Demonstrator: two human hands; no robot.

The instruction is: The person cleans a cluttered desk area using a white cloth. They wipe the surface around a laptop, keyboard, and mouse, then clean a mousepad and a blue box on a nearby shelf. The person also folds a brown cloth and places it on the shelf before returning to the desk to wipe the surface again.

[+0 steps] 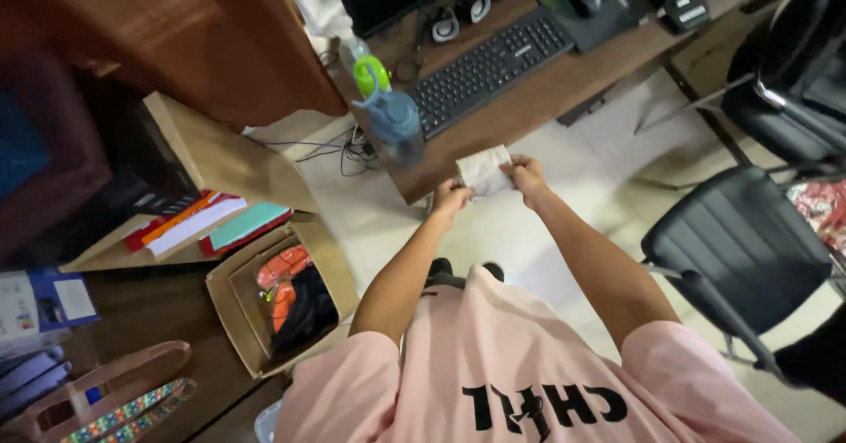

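Observation:
Both my hands hold a small pale folded cloth or paper [483, 169] in front of me, just off the near edge of a wooden desk [564, 73]. My left hand [449, 198] grips its lower left corner. Its right side is pinched by my right hand [526, 175]. A blue-grey water bottle with a green cap [388, 112] stands on the desk just left of the cloth. A black keyboard [489, 66] lies beyond it.
A black office chair [740, 249] stands to my right. An open cardboard box [264, 302] with orange and black items sits on the floor at my left, beside stacked books [203, 223]. A monitor, headphones and mouse are on the desk's far side.

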